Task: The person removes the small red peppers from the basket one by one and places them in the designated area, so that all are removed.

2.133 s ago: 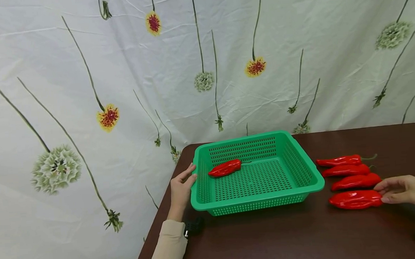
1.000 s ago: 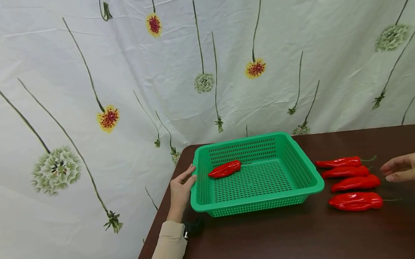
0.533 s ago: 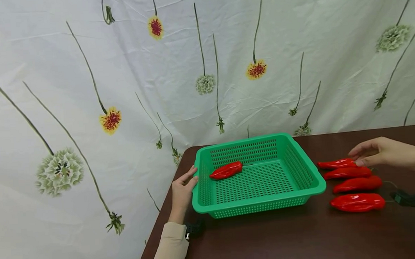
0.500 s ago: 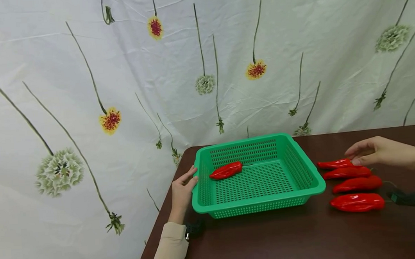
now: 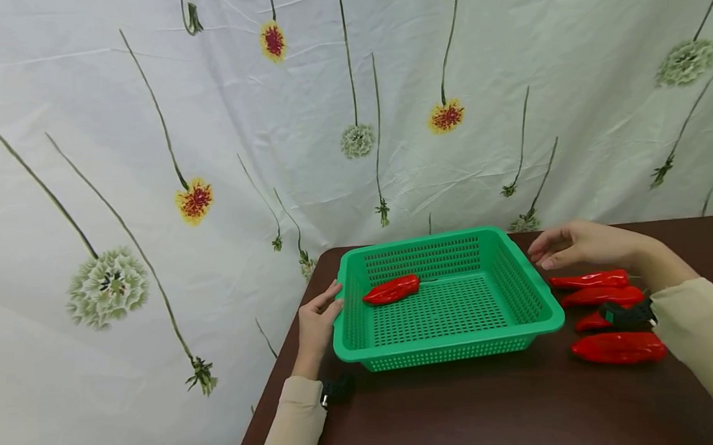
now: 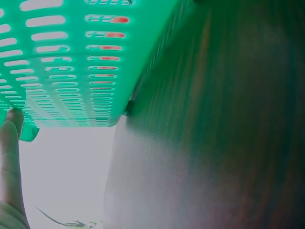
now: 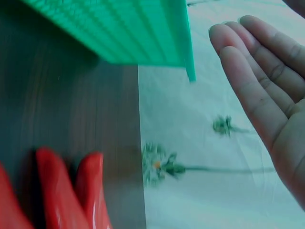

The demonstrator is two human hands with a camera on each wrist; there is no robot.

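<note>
My left hand [image 5: 315, 324] is at the left rim of a green plastic basket [image 5: 459, 343], its fingertips touching the edge. In the left wrist view one extended finger [image 6: 10, 157] reaches the perforated wall. One red pepper [image 5: 391, 290] lies inside the basket, toward the left. My right hand [image 5: 575, 246] hovers just beyond the basket's right back corner, fingers loosely bent and holding nothing; the right wrist view shows its palm bare. Beneath that arm several red peppers lie in a column, the nearest pepper [image 5: 618, 348] in full shape, others partly hidden by the wrist.
The dark brown table [image 5: 463, 412] carries everything. A pale cloth [image 5: 254, 120] printed with flowers hangs behind it and along the left side. Black wrist devices sit on both wrists, the right device [image 5: 627, 314] over the peppers.
My right hand has gone from the nearest pepper's stem end, back over the row, then left to the basket's corner. The left hand and the basket keep their places.
</note>
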